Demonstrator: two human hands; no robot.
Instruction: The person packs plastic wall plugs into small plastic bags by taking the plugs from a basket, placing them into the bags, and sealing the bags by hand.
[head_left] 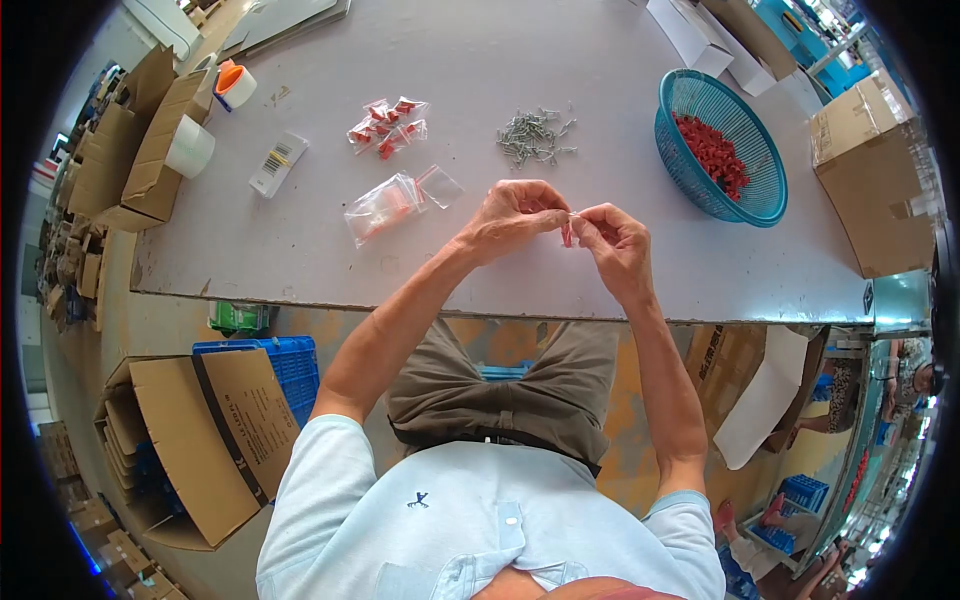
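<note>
My left hand (517, 217) and my right hand (615, 245) meet over the front of the table, fingertips pinched together. Between them hangs a small clear plastic bag (568, 234) with something red inside; the fingers hide much of it. Left of my left hand lie clear plastic bags (385, 207), one with pale reddish contents. Further back is a pile of filled bags with red parts (388, 126). Beyond my hands sits a heap of small metal screws (532, 137). To the right stands a blue plastic basket (668, 150) holding many small red parts (712, 155).
A white label card (278, 164) lies at left, near tape rolls (235, 86) and an open cardboard box (160, 150). A cardboard box (868, 190) stands at the right edge, white boxes (690, 35) at the back right. Below the table are a carton (215, 435) and blue crate (300, 365).
</note>
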